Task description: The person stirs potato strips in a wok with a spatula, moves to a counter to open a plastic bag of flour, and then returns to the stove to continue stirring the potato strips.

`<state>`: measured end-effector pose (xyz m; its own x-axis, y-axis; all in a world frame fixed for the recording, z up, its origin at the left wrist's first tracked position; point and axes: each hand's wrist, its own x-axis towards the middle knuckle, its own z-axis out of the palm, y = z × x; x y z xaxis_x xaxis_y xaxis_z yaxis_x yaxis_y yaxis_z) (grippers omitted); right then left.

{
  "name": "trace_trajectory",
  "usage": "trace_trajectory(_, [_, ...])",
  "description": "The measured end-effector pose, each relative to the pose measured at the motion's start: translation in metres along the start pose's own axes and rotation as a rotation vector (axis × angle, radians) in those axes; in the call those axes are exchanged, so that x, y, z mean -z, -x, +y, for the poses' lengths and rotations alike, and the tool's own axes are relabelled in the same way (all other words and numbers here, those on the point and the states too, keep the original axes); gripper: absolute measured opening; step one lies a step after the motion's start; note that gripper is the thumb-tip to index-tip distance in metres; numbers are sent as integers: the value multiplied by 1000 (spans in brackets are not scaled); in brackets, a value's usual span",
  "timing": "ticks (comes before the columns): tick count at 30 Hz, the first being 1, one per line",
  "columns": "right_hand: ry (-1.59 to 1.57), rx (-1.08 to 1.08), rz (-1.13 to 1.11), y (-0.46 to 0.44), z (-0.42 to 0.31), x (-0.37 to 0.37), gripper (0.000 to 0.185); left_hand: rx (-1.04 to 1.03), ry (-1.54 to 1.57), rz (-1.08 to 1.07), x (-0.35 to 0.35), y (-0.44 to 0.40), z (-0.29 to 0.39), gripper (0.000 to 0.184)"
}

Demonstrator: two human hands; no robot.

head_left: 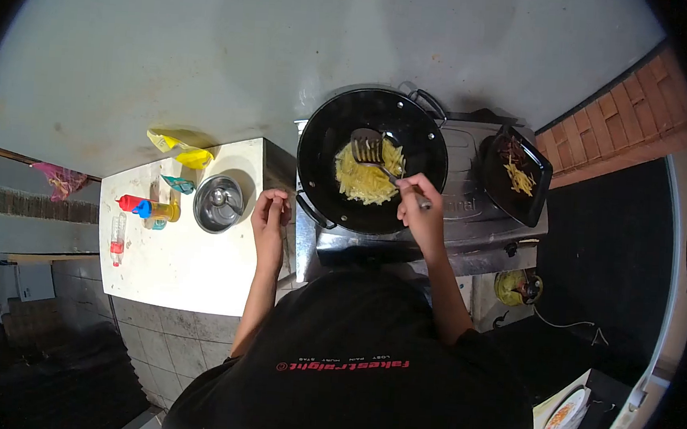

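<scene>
Right fist (422,202) closes around the handle of a slotted metal spatula (361,150), a bit of the handle's end showing beside the fingers; from this grip the tool slants away and to the left, its head lying in the pale yellow strips (361,185). Those strips sit in a loose heap just left of the grip, on the bottom of a black wok (323,137); the grip itself is over the wok's near right rim, and the wok rests on a steel stove (462,231).

Well left of the grip, the left hand (270,211) hovers beside the wok's nearer loop handle (314,211), fingers bent toward the thumb; whether it pinches anything, I cannot tell. To the grip's right stands a dark tray (511,204) bearing a small pile of yellow strips (519,179); far to its left, past the left hand, a white table (187,279) carries a steel bowl (212,220), a blue-capped yellow bottle (160,210) and a yellow packet (179,149).
</scene>
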<state>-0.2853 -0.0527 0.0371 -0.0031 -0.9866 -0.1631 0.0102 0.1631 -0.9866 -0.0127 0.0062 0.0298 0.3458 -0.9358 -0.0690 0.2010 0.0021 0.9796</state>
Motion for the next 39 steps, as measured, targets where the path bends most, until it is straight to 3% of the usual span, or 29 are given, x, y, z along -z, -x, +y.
trace_trajectory(4, [385,240,-57,4,1,-8,15,12,0,9,1,-1,0,13])
trace_trajectory(7, [438,384,-82,5,7,-9,12,30,-1,0,0,-1,-3,13])
trace_trajectory(16, [511,249,-64,-7,-19,-2,17,25,-12,-27,-2,-4,-1,14])
trace_trajectory(23, [526,342,-73,-20,-15,-11,12,12,-5,-8,1,-1,-2,14])
trace_trajectory(25, [516,231,-139,-14,-23,-12,11,18,7,6,1,1,-1,13])
trace_trajectory(28, [485,332,-96,-19,-6,-12,10,20,13,8,2,2,-2,13])
trace_trajectory(35, [437,342,-110,-10,-10,-12,8,19,7,-15,0,3,0,14])
trace_trajectory(37, [676,460,-11,-2,-10,-13,8,14,2,-11,-2,4,2,14])
trace_trajectory(39, [549,378,-76,-9,-4,-9,8,14,-3,-11,-2,4,2,14])
